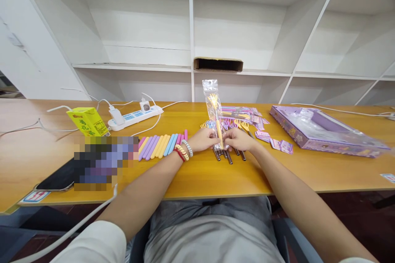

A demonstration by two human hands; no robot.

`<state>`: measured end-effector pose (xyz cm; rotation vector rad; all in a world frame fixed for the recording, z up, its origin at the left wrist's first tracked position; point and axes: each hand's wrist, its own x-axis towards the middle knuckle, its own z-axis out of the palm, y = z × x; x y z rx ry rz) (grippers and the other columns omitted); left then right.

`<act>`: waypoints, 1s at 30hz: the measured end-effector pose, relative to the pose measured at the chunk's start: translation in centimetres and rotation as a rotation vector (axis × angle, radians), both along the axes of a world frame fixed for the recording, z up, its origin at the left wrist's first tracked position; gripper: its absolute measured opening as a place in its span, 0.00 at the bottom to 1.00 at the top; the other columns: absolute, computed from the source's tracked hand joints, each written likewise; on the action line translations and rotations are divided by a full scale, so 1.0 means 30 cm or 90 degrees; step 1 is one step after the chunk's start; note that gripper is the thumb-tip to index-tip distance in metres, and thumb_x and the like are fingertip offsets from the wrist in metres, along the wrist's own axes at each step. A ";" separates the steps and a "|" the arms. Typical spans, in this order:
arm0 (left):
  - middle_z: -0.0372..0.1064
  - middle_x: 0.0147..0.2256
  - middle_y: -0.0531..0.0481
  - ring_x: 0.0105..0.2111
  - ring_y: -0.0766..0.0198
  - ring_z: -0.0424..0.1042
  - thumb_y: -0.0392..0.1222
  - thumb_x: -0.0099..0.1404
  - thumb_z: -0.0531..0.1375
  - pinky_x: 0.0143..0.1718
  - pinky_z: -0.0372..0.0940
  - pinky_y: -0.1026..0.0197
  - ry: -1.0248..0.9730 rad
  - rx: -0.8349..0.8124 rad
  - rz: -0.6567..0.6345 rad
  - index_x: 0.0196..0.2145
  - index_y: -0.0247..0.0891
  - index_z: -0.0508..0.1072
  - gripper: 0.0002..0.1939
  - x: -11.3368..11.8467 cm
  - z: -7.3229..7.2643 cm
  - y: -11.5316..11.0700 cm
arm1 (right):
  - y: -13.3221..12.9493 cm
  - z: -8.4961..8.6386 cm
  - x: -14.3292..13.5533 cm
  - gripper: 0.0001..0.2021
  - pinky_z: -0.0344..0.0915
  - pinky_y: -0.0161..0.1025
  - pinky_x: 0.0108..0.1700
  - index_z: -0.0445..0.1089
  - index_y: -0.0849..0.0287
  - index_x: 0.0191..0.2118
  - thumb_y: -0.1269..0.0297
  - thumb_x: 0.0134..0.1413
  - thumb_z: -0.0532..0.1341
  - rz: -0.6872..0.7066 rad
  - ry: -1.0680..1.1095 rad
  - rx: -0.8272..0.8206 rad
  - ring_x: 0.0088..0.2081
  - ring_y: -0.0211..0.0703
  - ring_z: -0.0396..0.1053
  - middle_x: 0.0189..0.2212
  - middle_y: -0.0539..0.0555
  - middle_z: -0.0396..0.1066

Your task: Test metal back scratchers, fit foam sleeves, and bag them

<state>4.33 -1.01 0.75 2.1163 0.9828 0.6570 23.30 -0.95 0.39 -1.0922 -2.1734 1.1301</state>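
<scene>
My left hand (202, 139) and my right hand (239, 139) are both closed on the lower end of a clear plastic bag (210, 85). Inside the bag stands a yellow back scratcher (213, 99), claw upward, its handle between my fingers. Beneath and behind my hands lie several loose back scratchers (245, 126) with coloured claws and metal rods (228, 157) pointing towards me. Left of them, coloured handle sleeves (157, 146) in purple, yellow, blue and pink lie side by side. Bagged back scratchers (239, 111) are piled just beyond.
Small printed cards (281, 146) lie to the right, near a purple display box (327, 137) holding clear plastic. On the left are a power strip (135, 117) with cables, a yellow drink carton (88, 121) and a phone (57, 176). White shelves (138, 68) rise behind the table.
</scene>
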 end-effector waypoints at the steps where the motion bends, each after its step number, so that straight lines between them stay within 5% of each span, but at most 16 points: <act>1: 0.64 0.19 0.53 0.20 0.69 0.64 0.46 0.57 0.56 0.21 0.56 0.66 -0.010 -0.007 0.002 0.24 0.34 0.66 0.12 0.001 0.000 -0.001 | 0.000 0.000 0.000 0.09 0.62 0.31 0.23 0.70 0.62 0.25 0.72 0.40 0.52 0.000 -0.002 0.002 0.20 0.34 0.66 0.20 0.49 0.70; 18: 0.64 0.21 0.54 0.21 0.68 0.64 0.50 0.52 0.62 0.21 0.57 0.65 -0.032 0.032 0.072 0.25 0.35 0.66 0.15 0.004 -0.029 0.021 | 0.004 0.000 -0.002 0.09 0.61 0.32 0.24 0.70 0.62 0.28 0.70 0.44 0.52 0.021 -0.023 0.019 0.20 0.35 0.67 0.23 0.51 0.72; 23: 0.65 0.23 0.53 0.22 0.68 0.64 0.49 0.54 0.60 0.22 0.58 0.65 -0.087 -0.028 0.053 0.28 0.34 0.67 0.13 0.009 -0.018 0.024 | 0.006 0.009 0.010 0.09 0.60 0.32 0.24 0.70 0.62 0.31 0.68 0.44 0.54 -0.014 0.009 0.039 0.19 0.34 0.64 0.21 0.49 0.70; 27: 0.63 0.22 0.54 0.21 0.69 0.63 0.48 0.55 0.59 0.22 0.58 0.65 -0.132 -0.041 0.072 0.29 0.34 0.66 0.13 -0.002 -0.015 0.043 | 0.031 0.030 0.063 0.12 0.61 0.34 0.25 0.70 0.62 0.34 0.67 0.44 0.54 -0.125 0.049 0.108 0.20 0.36 0.64 0.21 0.50 0.70; 30: 0.64 0.22 0.53 0.21 0.68 0.63 0.48 0.55 0.59 0.22 0.58 0.65 -0.091 0.021 0.163 0.27 0.35 0.65 0.13 -0.022 -0.018 0.064 | 0.068 0.043 0.162 0.11 0.62 0.35 0.30 0.72 0.63 0.31 0.67 0.41 0.54 -0.333 -0.051 0.250 0.26 0.40 0.67 0.24 0.53 0.71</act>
